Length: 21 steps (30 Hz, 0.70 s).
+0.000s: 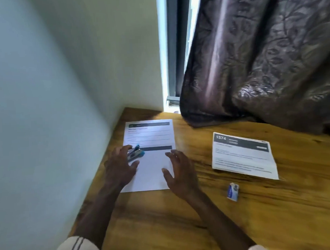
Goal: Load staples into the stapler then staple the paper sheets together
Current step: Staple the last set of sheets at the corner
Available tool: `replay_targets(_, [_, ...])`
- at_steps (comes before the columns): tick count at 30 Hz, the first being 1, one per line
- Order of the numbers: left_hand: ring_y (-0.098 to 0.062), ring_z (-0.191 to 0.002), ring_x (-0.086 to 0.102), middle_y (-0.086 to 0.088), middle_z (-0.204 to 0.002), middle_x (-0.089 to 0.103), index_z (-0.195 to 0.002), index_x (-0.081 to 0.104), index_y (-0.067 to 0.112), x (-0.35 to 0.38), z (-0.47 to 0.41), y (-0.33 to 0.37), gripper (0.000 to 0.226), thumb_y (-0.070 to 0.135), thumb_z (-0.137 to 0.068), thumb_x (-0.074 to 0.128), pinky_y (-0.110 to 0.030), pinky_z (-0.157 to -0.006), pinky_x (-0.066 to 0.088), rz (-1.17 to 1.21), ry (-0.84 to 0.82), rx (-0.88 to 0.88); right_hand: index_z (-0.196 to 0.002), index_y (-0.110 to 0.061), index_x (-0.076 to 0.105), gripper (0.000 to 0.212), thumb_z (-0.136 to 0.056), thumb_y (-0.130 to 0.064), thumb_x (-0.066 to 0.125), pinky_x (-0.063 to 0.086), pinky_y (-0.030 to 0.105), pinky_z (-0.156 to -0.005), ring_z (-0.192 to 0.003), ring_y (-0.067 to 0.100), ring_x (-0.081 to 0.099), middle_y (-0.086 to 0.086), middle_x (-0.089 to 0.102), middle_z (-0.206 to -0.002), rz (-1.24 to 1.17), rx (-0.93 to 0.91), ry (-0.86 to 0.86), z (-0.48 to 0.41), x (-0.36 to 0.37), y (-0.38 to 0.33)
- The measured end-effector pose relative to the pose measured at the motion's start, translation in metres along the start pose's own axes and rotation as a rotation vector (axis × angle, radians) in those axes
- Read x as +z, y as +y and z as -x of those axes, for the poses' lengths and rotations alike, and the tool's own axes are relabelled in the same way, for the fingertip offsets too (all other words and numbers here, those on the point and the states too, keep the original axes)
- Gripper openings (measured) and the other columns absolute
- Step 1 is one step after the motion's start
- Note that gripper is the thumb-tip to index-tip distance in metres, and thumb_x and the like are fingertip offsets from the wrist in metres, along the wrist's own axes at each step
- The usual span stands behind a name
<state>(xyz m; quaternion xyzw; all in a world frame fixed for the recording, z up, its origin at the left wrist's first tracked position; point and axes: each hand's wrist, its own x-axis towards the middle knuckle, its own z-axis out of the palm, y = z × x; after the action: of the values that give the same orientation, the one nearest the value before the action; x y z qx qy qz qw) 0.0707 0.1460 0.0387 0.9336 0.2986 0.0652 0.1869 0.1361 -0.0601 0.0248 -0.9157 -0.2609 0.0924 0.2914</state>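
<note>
A small blue and metal stapler [136, 153] lies on the left edge of a printed paper sheet [153, 168] on the wooden table [183, 218]. Its top arm looks lifted apart from the base. My left hand [118, 168] is spread over the stapler's near end, with the fingertips at the stapler and the thumb just below it; no firm grip shows. My right hand [178, 173] is open with spread fingers over the right edge of the same sheet. A small blue and white staple box [233, 191] lies on the table to the right.
A second printed sheet [243, 155] headed 1574 lies at the right. A dark patterned curtain [261, 64] hangs down onto the table's far right. A pale wall [46, 111] runs close along the table's left side.
</note>
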Motion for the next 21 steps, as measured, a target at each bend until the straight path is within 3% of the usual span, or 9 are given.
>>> replay_targets(2, [-0.030,-0.106,0.065,-0.010,-0.123,0.067,-0.132,0.063,0.021,0.004,-0.004,-0.011,0.055,0.033,-0.082,0.082,-0.045,-0.088,0.058,0.015,-0.006,0.051,-0.152,-0.030,0.039,0.061,-0.097,-0.056,0.047,0.029,0.051,-0.123,-0.152,0.023,0.029,0.000,0.031,-0.166,0.087,0.047,-0.011,-0.011,0.018,-0.012])
replay_targets(6, [-0.028,-0.091,0.064,-0.004,-0.103,0.067,-0.118,0.069,0.019,0.011,-0.013,-0.031,0.031,0.029,-0.088,0.070,-0.039,-0.075,0.056,0.085,0.016,0.127,-0.149,-0.016,0.037,0.070,-0.095,-0.059,0.055,0.045,0.046,-0.109,-0.138,0.030,0.040,0.011,0.039,-0.154,0.163,0.332,0.108,-0.033,0.031,-0.032])
replay_targets(11, [-0.026,-0.088,0.064,-0.003,-0.103,0.070,-0.112,0.070,0.021,0.017,-0.007,-0.052,0.023,0.034,-0.095,0.063,-0.040,-0.071,0.056,0.266,0.111,0.097,-0.140,-0.011,0.039,0.082,-0.084,-0.061,0.072,0.047,0.044,-0.101,-0.132,0.034,0.040,0.017,0.041,-0.145,0.156,0.603,0.145,-0.066,0.021,-0.051])
replay_targets(15, [-0.033,-0.083,0.063,-0.008,-0.090,0.069,-0.107,0.073,0.016,0.012,0.006,-0.067,0.019,0.019,-0.088,0.074,-0.042,-0.073,0.053,0.379,0.273,-0.060,-0.133,-0.007,0.052,0.077,-0.079,-0.053,0.082,0.050,0.040,-0.095,-0.124,0.034,0.052,0.019,0.053,-0.139,0.120,0.653,0.161,-0.078,0.023,-0.043])
replay_targets(18, [-0.032,-0.082,0.063,-0.008,-0.092,0.069,-0.107,0.073,0.014,0.009,0.014,-0.071,0.028,0.028,-0.084,0.066,-0.039,-0.073,0.052,0.388,0.260,-0.035,-0.132,-0.010,0.053,0.078,-0.074,-0.052,0.086,0.053,0.041,-0.086,-0.119,0.034,0.058,0.016,0.060,-0.133,0.094,0.669,0.205,-0.075,0.025,-0.035])
replay_targets(21, [-0.030,-0.084,0.065,-0.008,-0.098,0.069,-0.111,0.072,0.015,0.011,0.016,-0.076,0.031,0.029,-0.084,0.065,-0.038,-0.076,0.053,0.396,0.234,-0.039,-0.126,-0.014,0.056,0.075,-0.071,-0.053,0.088,0.055,0.045,-0.089,-0.114,0.035,0.063,0.013,0.065,-0.128,0.072,0.709,0.246,-0.063,0.023,-0.026])
